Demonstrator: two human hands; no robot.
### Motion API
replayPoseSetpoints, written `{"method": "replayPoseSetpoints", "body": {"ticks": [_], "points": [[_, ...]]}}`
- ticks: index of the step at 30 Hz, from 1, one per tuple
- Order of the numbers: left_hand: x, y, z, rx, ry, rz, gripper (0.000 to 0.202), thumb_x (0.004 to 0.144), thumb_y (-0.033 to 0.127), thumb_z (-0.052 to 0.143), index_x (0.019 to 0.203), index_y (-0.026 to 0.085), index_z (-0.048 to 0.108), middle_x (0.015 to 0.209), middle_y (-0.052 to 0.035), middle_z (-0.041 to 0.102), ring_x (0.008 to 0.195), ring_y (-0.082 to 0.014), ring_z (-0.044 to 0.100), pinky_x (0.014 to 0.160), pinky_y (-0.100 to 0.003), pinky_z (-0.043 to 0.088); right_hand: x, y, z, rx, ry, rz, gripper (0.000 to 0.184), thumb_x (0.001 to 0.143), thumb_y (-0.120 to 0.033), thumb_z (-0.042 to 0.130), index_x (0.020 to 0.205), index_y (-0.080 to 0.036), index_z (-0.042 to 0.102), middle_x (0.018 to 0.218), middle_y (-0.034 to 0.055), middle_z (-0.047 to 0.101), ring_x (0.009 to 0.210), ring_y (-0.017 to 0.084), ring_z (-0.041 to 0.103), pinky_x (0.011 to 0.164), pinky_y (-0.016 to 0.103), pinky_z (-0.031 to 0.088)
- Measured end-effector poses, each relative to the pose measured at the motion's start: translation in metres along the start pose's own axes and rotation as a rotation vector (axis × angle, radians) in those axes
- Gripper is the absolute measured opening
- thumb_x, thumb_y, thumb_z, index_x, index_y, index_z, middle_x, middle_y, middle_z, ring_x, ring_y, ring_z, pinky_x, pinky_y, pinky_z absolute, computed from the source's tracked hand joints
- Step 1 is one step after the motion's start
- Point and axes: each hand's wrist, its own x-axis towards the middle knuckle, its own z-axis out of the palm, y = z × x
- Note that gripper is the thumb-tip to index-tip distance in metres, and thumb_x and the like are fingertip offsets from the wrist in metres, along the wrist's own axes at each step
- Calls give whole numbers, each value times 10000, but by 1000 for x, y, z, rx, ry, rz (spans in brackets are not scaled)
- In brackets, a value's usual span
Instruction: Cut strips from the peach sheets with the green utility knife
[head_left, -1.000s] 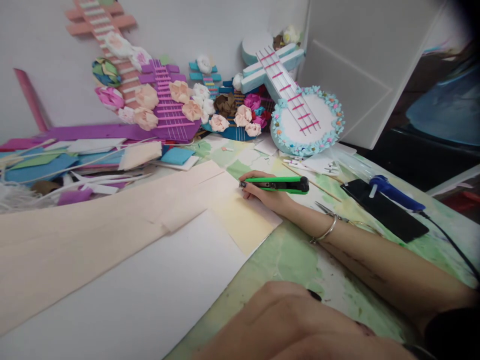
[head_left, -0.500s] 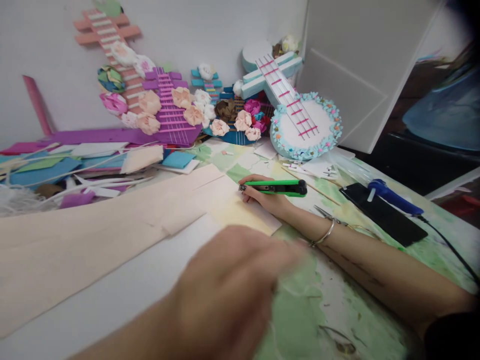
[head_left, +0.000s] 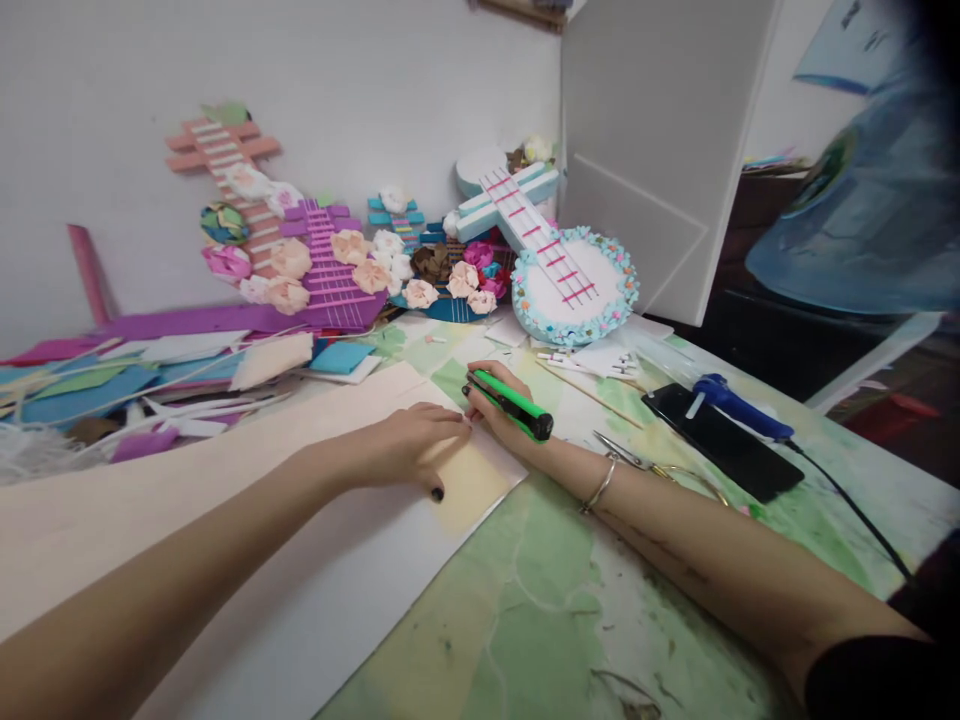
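Note:
My right hand is closed around a green utility knife, whose black-tipped end points toward me. Its blade is too small to make out. Beside it, my left hand lies on a peach sheet, fingers stretched and thumb apart, the fingertips close to my right fingers. Beneath the peach sheet is a white sheet or board, and a pale yellow patch shows near its far right corner. My left forearm covers part of both sheets.
Scissors lie by my right wrist, partly covered. Further right are a black phone-like slab and a blue glue gun with a cord. Paper-flower instrument models, including a round light-blue one, stand behind. Coloured scraps are piled left.
My left hand has moved from the blurred foreground away from me and now lies on the peach sheet. The knife in my right hand has tilted, its black end lower. The view has shifted.

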Motion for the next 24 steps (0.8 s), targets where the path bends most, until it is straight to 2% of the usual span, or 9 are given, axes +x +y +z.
{"method": "replayPoseSetpoints", "body": {"ticks": [4, 10, 13, 16, 19, 22, 24], "points": [[16, -2, -9, 29, -44, -37, 714, 571, 391, 882, 1207, 240, 595, 1269, -110, 594, 1137, -314, 574, 927, -382, 465, 2, 2, -1, 0, 16, 3, 328, 834, -414, 590, 1114, -244, 562, 642, -42, 606, 566, 146, 620, 589, 271, 529], [22, -5, -6, -6, 10, 23, 727, 512, 426, 901, 1161, 254, 621, 1242, -92, 607, 1095, -305, 603, 908, -370, 483, 2, -1, -2, -45, -6, -58, 307, 824, -406, 598, 1094, -260, 588, 709, -28, 631, 581, 155, 625, 634, 295, 536], [16, -2, -5, -12, 45, -16, 740, 548, 446, 876, 1212, 261, 605, 1262, -103, 604, 1127, -319, 596, 936, -396, 478, 2, 0, -2, -20, -12, -22, 307, 825, -403, 593, 1096, -259, 589, 665, -33, 620, 578, 157, 624, 654, 298, 537], [5, 6, -8, 12, 70, -79, 704, 587, 381, 861, 1230, 247, 605, 1289, -120, 598, 1162, -331, 584, 949, -409, 481, 3, -1, -2, 19, -5, 45, 331, 811, -411, 611, 1099, -251, 578, 664, -38, 623, 565, 143, 619, 624, 281, 533], [-6, 18, -9, 6, 104, -109, 538, 696, 282, 786, 1207, 233, 622, 1333, -115, 585, 1207, -304, 569, 982, -400, 473, 3, -2, -1, 49, -4, 87, 340, 802, -417, 622, 1089, -241, 573, 718, -32, 645, 561, 122, 618, 587, 255, 527], [-17, 29, -6, -16, 203, -142, 341, 832, 304, 646, 1159, 210, 639, 1292, -114, 620, 1166, -270, 603, 990, -411, 479, 4, -3, 0, 83, -9, 99, 331, 798, -412, 629, 1072, -234, 576, 738, -28, 644, 562, 113, 617, 549, 234, 514], [-23, 34, 0, -9, 272, -161, 291, 885, 329, 564, 1129, 196, 649, 1255, -119, 643, 1129, -264, 625, 974, -420, 498, 5, -2, 0, 91, -13, 107, 332, 795, -409, 634, 1072, -237, 578, 698, -37, 629, 554, 113, 608, 532, 225, 503]]}}
